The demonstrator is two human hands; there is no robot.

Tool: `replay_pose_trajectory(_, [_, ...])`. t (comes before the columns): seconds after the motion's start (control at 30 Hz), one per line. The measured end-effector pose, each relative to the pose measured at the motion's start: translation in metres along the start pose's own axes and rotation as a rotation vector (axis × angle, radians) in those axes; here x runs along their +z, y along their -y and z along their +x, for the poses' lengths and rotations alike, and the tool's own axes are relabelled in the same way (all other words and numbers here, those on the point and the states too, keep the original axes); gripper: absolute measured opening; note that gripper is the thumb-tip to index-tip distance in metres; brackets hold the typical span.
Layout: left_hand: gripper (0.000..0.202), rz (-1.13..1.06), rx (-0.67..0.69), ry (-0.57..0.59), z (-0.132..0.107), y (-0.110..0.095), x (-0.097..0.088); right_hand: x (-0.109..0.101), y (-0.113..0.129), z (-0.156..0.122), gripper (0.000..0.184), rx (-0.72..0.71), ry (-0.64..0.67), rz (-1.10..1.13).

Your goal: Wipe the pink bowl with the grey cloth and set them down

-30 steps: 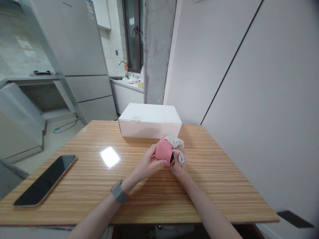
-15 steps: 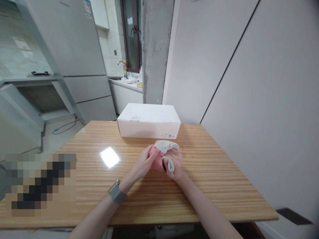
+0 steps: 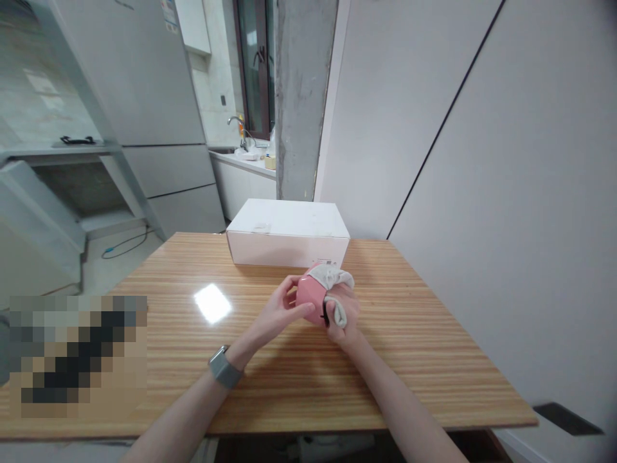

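A rounded pink object (image 3: 310,299) is held just above the wooden table (image 3: 424,360), in front of a white box (image 3: 288,233). My left hand (image 3: 277,314) cups its left side with the fingers curled round it. My right hand (image 3: 343,316) grips a light grey cloth (image 3: 332,283) that is draped over the top and right side of the pink object. A dark spot shows on the object below the cloth. A grey watch sits on my left wrist.
A blurred-out patch (image 3: 77,354) covers the table's left front part. A light glare lies on the wood left of my hands. Behind the table are a concrete pillar (image 3: 303,96), a grey refrigerator (image 3: 144,83) and a kitchen counter with a tap.
Both hands turned and shifted the pink object slightly down-left, then lifted it back up and to the right. The cloth stays pressed over its top.
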State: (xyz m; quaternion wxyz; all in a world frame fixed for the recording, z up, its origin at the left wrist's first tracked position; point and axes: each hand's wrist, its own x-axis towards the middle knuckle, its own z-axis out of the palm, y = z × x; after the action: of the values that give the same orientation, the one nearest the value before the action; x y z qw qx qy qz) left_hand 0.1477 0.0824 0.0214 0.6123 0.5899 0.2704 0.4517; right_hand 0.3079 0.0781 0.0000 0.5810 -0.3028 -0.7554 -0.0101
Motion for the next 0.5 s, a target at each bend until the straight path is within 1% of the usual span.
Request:
replay_pose_trajectory(0.1, [0.038,0.064,-0.025,-0.133,0.0038,0.0033,-0.0038,0.0004,0.0017,0.0019,0.028,-0.156,0.137,-0.036])
replay_pose_trajectory(0.17, [0.039,0.144,-0.02,-0.168,0.0049,0.0023,-0.0033,0.0017,0.0026,0.0027,0.024,-0.255,0.197,-0.059])
replay_pose_trajectory(0.2, [0.041,0.183,-0.005,-0.163,0.0049,0.0013,-0.0025,0.0022,0.0028,0.0029,0.023,-0.275,0.21,-0.066])
replay_pose_trajectory(0.27, [0.044,0.245,0.033,-0.127,0.0043,-0.0001,-0.001,0.0024,0.003,0.0027,0.021,-0.257,0.215,-0.07])
replay_pose_trajectory(0.37, [0.042,0.302,0.047,-0.093,0.0027,0.0008,-0.0013,0.0011,0.0023,0.0016,0.023,-0.158,0.194,-0.043])
replay_pose_trajectory(0.5, [0.034,0.344,0.092,-0.054,0.0007,0.0019,-0.0026,0.0004,0.0005,-0.0006,0.029,-0.023,0.074,0.011])
